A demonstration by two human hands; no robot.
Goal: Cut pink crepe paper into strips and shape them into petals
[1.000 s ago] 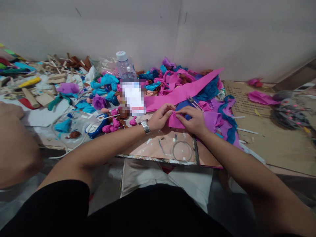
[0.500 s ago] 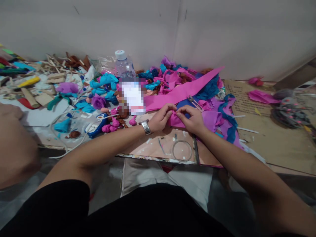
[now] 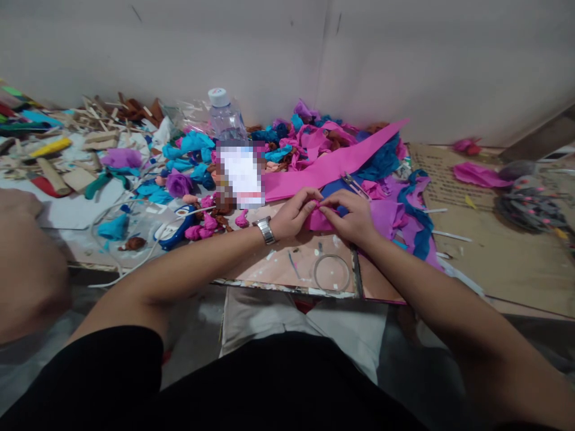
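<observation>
Both of my hands meet over the table, pinching one piece of pink crepe paper (image 3: pixel 321 220). My left hand (image 3: pixel 294 214), with a metal watch (image 3: pixel 264 230) at its wrist, is closed on the paper's left side. From the right, my right hand (image 3: pixel 349 216) pinches the same paper between thumb and fingers. Part of the piece is hidden behind the fingers. Just beyond lies a long pink paper strip (image 3: pixel 332 164), with small scissors or snips (image 3: pixel 354 185) by its lower edge. A coil of thin wire (image 3: pixel 331 273) rests on the table nearer to me.
A capped plastic bottle (image 3: pixel 226 117) stands behind a blurred phone-like screen (image 3: pixel 241 173). Left are a blue-and-white device (image 3: pixel 175 227), a white cable (image 3: pixel 146 258), pliers (image 3: pixel 99 184) and wood scraps. Cardboard (image 3: pixel 494 257) lies right. Another person's arm (image 3: pixel 29 269) is at far left.
My hands stay in nearly the same place, still pinching the pink crepe paper. Only very slight finger movement shows, and the view has shifted a little.
</observation>
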